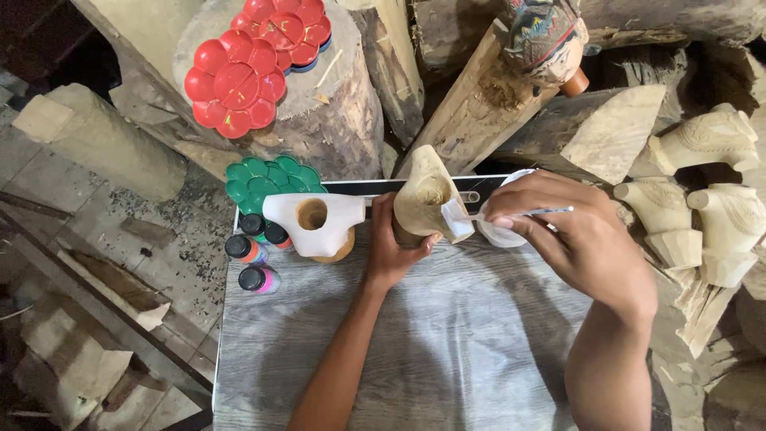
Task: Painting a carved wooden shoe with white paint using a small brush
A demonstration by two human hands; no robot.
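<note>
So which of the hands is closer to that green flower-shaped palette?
The left. The left hand grips the bare wooden carving not far right of the green palette; the right hand, holding a thin brush, is farther right, beyond the carving.

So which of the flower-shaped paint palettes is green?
The green palette lying on the grey table, just behind the white-painted carving. The two red palettes sit up on the tree stump.

Woodcarving workshop, logs [335, 120], unpainted carvings [702, 207]

Raw matt wood carving [427, 199], glossy red plastic palette [234, 83], grey wood-grain tabletop [447, 335]
</note>
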